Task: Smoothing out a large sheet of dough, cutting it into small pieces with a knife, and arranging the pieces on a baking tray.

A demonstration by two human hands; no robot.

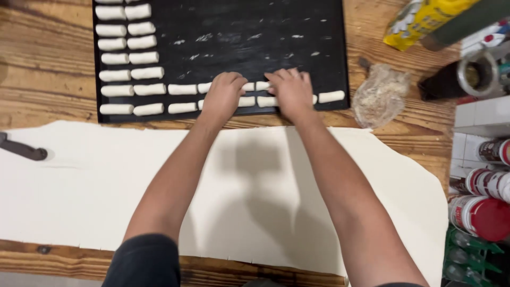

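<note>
A black baking tray (pixel 265 32) lies at the far side of a wooden table, with several small rolled dough pieces (pixel 130 58) lined up in rows along its left and near edges. My left hand (pixel 223 95) rests palm down on dough pieces in the near rows, fingers curled over them. My right hand (pixel 291 93) presses on neighbouring pieces (pixel 264 101) just to the right. One more dough piece (pixel 331 96) lies at the tray's right end. A wide sheet of rolled-out dough (pixel 79 186) covers the table under my forearms.
A dark handle (pixel 24 150) lies on the dough sheet's left edge. A clear bag of crumbs (pixel 380 95) sits right of the tray. A yellow package (pixel 419 21), a round tin (pixel 475 74) and red-capped jars (pixel 481 215) crowd the right side.
</note>
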